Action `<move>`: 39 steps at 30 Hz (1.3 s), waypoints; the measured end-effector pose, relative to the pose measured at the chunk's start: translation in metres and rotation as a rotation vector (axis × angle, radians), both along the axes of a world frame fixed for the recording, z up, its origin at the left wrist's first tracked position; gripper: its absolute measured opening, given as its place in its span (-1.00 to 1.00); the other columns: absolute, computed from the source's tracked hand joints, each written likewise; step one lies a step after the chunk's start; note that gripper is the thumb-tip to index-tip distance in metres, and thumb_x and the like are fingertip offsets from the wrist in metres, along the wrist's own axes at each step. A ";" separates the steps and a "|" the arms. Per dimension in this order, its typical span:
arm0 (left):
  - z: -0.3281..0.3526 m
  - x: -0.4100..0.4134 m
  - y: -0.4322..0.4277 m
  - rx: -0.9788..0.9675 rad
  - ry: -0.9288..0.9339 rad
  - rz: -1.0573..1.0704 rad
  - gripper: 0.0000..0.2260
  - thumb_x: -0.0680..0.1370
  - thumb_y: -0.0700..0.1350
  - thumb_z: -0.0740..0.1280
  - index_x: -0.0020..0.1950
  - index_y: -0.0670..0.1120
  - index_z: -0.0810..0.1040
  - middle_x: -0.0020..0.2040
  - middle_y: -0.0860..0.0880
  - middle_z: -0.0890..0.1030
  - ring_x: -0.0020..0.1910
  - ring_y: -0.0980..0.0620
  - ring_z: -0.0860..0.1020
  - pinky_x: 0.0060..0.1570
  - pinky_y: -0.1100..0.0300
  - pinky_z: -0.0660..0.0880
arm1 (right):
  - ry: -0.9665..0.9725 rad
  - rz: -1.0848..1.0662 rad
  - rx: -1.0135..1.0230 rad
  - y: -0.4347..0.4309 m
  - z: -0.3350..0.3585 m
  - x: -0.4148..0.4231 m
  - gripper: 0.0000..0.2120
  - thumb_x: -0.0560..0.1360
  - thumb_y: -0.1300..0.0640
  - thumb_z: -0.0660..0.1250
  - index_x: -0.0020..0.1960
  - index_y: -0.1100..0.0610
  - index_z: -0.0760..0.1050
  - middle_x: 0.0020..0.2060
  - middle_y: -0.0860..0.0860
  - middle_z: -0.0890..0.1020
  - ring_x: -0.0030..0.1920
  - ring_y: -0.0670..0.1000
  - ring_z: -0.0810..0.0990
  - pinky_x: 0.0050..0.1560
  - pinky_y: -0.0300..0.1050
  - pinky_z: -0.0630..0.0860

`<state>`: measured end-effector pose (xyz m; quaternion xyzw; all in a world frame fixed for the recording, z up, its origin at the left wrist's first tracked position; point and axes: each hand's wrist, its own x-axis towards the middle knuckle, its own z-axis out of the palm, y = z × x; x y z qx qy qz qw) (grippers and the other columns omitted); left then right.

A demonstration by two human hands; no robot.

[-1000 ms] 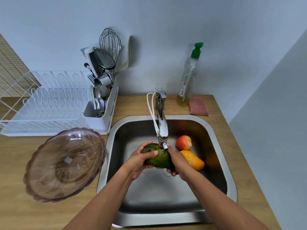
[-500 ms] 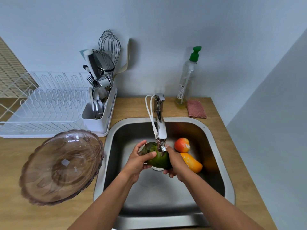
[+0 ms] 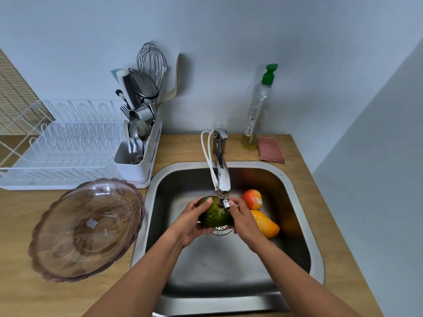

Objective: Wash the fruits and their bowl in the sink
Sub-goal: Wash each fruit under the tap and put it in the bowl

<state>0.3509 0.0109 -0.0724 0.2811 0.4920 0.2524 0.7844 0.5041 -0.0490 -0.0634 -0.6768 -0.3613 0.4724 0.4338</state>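
A green mango (image 3: 212,213) sits under the tap (image 3: 222,177) in the steel sink (image 3: 297,202), with water running over it. My left hand (image 3: 192,221) cups it from the left, thumb on top. My right hand (image 3: 243,219) holds its right side, fingers curled round it. Behind my right hand lie a red-orange fruit (image 3: 252,199) and a yellow-orange mango (image 3: 265,224) on the sink floor. The clear brownish bowl (image 3: 87,229) stands tilted on the wooden counter left of the sink.
A white dish rack (image 3: 57,152) with a utensil caddy (image 3: 137,156) stands at the back left. A soap bottle (image 3: 257,110) and a pink sponge (image 3: 272,149) sit behind the sink. A wall closes the right side.
Both hands have stayed on the green mango under the running water, shifting their grip slightly as they turn it. The view has drifted a little.
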 end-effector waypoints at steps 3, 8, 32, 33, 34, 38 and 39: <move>0.004 0.004 -0.002 0.000 0.042 -0.033 -0.47 0.41 0.14 0.50 0.31 -0.01 0.51 0.24 -0.18 0.59 0.16 -0.21 0.61 -0.13 0.02 0.64 | -0.003 -0.113 0.045 0.002 -0.005 -0.001 -0.78 0.64 -0.03 0.18 0.11 0.06 0.52 -0.02 0.05 0.61 -0.02 0.04 0.60 -0.11 -0.09 0.57; 0.001 0.007 -0.009 -0.037 0.040 0.020 -0.57 0.49 0.13 0.44 0.28 -0.03 0.54 0.22 -0.20 0.60 0.10 -0.20 0.64 -0.17 0.03 0.63 | -0.088 -0.037 -0.007 0.006 -0.004 -0.005 -0.76 0.55 0.04 0.33 0.20 0.04 0.47 0.01 0.01 0.61 0.01 -0.01 0.59 -0.03 -0.15 0.53; 0.015 0.011 -0.007 -0.055 -0.079 0.175 -0.72 0.54 -0.02 0.43 0.19 -0.11 0.58 0.13 -0.17 0.59 0.14 -0.14 0.57 -0.01 -0.01 0.63 | 0.206 -0.057 -0.018 -0.006 0.012 0.000 -0.78 0.62 0.10 0.24 0.18 0.08 0.59 -0.05 0.00 0.65 -0.18 -0.08 0.59 -0.35 -0.34 0.47; 0.016 0.013 -0.007 -0.069 -0.058 0.151 -0.69 0.54 0.04 0.42 0.20 -0.10 0.58 0.12 -0.16 0.59 0.12 -0.13 0.58 -0.05 -0.01 0.64 | 0.172 -0.045 0.038 -0.009 0.009 0.001 -0.78 0.61 0.15 0.27 0.22 0.09 0.58 -0.01 -0.03 0.64 -0.12 -0.11 0.59 -0.30 -0.37 0.48; 0.017 0.015 -0.006 -0.094 -0.032 0.120 -0.66 0.54 0.08 0.41 0.21 -0.10 0.58 0.10 -0.16 0.60 0.10 -0.13 0.59 -0.04 -0.03 0.63 | 0.122 -0.027 0.084 -0.013 0.006 0.002 -0.76 0.59 0.18 0.29 0.24 0.08 0.56 0.03 -0.04 0.64 -0.06 -0.12 0.59 -0.23 -0.37 0.51; 0.018 0.024 -0.007 -0.180 0.066 0.059 -0.70 0.53 0.07 0.42 0.12 -0.11 0.58 -0.01 -0.16 0.63 -0.07 -0.10 0.61 -0.25 0.03 0.63 | -0.155 0.043 0.171 -0.022 -0.013 0.000 -0.68 0.50 0.16 0.43 0.19 -0.12 0.49 0.15 -0.07 0.60 0.16 -0.12 0.56 0.16 -0.32 0.48; 0.016 0.025 -0.007 -0.189 0.077 0.071 -0.72 0.52 0.04 0.44 0.12 -0.12 0.58 -0.01 -0.17 0.64 -0.10 -0.10 0.62 -0.36 0.08 0.62 | -0.209 0.050 0.177 -0.024 -0.017 -0.001 -0.64 0.46 0.14 0.47 0.17 -0.14 0.48 0.15 -0.08 0.59 0.17 -0.13 0.54 0.16 -0.38 0.44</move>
